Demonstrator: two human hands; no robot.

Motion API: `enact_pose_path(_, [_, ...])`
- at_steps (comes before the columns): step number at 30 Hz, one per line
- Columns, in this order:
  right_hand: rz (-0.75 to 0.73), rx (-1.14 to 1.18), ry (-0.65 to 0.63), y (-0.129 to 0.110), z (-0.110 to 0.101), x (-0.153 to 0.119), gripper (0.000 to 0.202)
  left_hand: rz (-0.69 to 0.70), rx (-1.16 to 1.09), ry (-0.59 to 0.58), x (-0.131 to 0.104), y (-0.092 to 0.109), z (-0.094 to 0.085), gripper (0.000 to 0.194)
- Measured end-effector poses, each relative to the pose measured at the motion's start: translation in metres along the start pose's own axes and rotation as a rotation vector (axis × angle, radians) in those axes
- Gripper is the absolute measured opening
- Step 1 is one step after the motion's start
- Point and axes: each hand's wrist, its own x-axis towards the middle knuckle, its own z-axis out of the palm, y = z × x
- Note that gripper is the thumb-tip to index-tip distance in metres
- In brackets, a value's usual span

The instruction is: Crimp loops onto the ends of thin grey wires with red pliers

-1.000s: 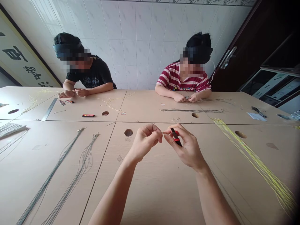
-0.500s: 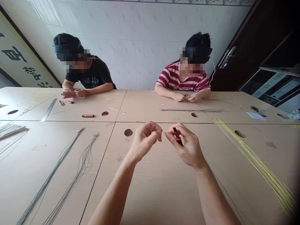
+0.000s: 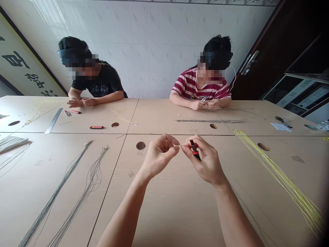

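Observation:
My left hand [image 3: 161,154] is pinched at the middle of the view, thumb against forefinger, on the end of a thin cord that is barely visible. Close beside it, my right hand [image 3: 203,159] holds a small black and red tool [image 3: 195,150] against its fingers, while its thumb and forefinger pinch at the same spot. The fingertips of both hands nearly touch. A thin grey cord [image 3: 246,202] lies on the table by my right forearm. What exactly sits between the fingertips is too small to make out.
Bundles of grey-green cords [image 3: 59,188] and looser cords [image 3: 84,188] lie left; yellow cords [image 3: 277,175] lie right. Across the table [image 3: 154,212] sit a person in black [image 3: 108,80] and one in red stripes [image 3: 187,84]. A ruler [image 3: 53,120] and red-black lighter [image 3: 96,127] lie far left.
My left thumb and fingertips have moved slightly right, closer to my right fingertips. The striped-shirt person's hands have shifted a little.

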Motion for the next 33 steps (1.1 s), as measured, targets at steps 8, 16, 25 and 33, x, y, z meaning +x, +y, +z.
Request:
enact_pose_path(8, [0.024, 0.013, -0.022, -0.003, 0.000, 0.001, 0.017, 0.079, 0.070, 0.013, 0.000, -0.004, -0.001, 0.013])
enact_pose_path(16, [0.046, 0.035, 0.000, -0.001, 0.001, 0.000, 0.013, 0.076, 0.137, 0.024, 0.000, -0.006, -0.001, 0.019])
enact_pose_path(25, [-0.215, -0.198, 0.027, 0.006, 0.000, 0.000, 0.016, -0.065, 0.006, -0.046, 0.000, -0.002, -0.003, 0.023])
enact_pose_path(33, [-0.236, -0.167, 0.049, 0.007, -0.001, 0.000, 0.017, -0.180, -0.108, -0.039, -0.001, 0.005, -0.003, 0.021])
